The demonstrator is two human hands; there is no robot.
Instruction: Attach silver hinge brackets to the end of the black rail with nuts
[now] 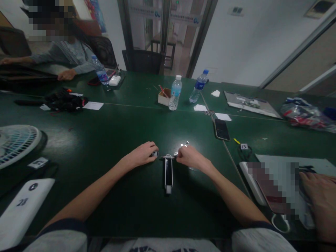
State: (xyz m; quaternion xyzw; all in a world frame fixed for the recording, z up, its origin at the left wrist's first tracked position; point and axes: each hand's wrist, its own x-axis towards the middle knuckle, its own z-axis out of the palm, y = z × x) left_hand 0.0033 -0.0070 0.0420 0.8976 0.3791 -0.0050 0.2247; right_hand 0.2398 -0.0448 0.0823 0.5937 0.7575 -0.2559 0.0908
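A narrow device (168, 171) with a silver frame, a black face and a grey tip lies on the dark green table (126, 210), between my hands. On its left, my left hand (143, 154) is closed around a small grey metal piece (155, 154) that pokes out past the fingers. My right hand (190, 157) is curled on the other side, by the device's upper end. A small silver piece (175, 154) shows at its fingertips; whether it is gripped is hard to tell. Several tiny washer-like rings (187, 142) are scattered just beyond the right hand.
Two water bottles (175, 92) and a small box (164, 97) stand farther back. A phone (222, 129) lies to the right, with another person's hand (319, 199) beyond it. At left are a fan (18, 143) and a white power bank (26, 210). Someone sits far left.
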